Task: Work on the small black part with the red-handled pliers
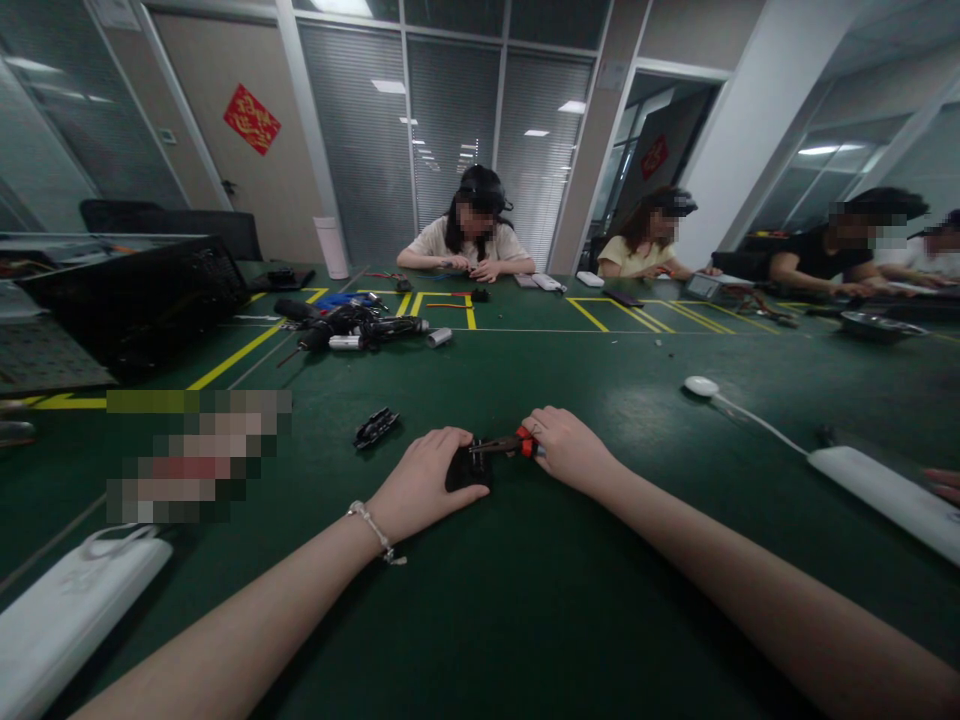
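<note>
Pinning a black component (463, 476) to the green table (450, 620) with our left hand (431, 475), pinched between thumb and fingers. Our right hand (568, 445) has its fingers curled around red-handled needle-nose pliers (504, 443); tips at the component, can't tell if they bite. Just past our left hand: black ridged piece (377, 428). Farther out: dark heap of gear (337, 325), pale tumbler (331, 248), co-worker (480, 246) seated opposite us.

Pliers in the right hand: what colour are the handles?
The handles look mainly red where they show, best in the head view.
</note>
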`<state>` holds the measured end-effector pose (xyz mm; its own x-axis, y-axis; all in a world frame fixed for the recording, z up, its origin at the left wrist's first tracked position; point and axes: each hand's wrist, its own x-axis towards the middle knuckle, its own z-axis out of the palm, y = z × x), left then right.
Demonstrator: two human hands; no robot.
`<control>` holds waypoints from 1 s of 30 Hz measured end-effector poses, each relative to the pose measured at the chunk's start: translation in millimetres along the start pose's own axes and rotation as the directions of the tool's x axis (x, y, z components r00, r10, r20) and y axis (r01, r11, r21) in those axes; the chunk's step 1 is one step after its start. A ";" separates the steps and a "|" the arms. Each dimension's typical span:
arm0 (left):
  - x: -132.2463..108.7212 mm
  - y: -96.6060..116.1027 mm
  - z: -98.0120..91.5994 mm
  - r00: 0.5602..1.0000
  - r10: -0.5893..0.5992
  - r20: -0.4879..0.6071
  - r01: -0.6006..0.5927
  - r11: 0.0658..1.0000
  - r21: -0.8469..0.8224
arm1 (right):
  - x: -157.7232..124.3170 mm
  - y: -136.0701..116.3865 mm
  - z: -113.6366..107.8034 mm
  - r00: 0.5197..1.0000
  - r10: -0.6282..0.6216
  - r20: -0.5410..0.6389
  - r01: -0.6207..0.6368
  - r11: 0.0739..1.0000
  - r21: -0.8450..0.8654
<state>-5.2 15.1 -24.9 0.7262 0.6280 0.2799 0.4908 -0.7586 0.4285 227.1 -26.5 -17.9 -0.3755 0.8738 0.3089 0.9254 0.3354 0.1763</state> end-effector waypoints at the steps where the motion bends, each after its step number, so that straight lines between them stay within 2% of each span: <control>1: 0.0 -0.2 0.3 1.000 0.001 0.000 -0.001 1.000 0.001 | -0.2 0.2 -0.1 1.000 -0.001 0.000 0.001 1.000 0.004; 30: 0.2 1.2 -1.1 1.000 -0.021 0.018 0.021 1.000 -0.004 | 0.3 1.9 -1.1 0.999 -0.037 -0.008 0.037 0.999 0.014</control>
<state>-5.0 14.5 -23.4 0.7243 0.6406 0.2551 0.5043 -0.7445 0.4375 228.7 -26.0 -16.4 -0.4103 0.8577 0.3099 0.9113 0.3727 0.1749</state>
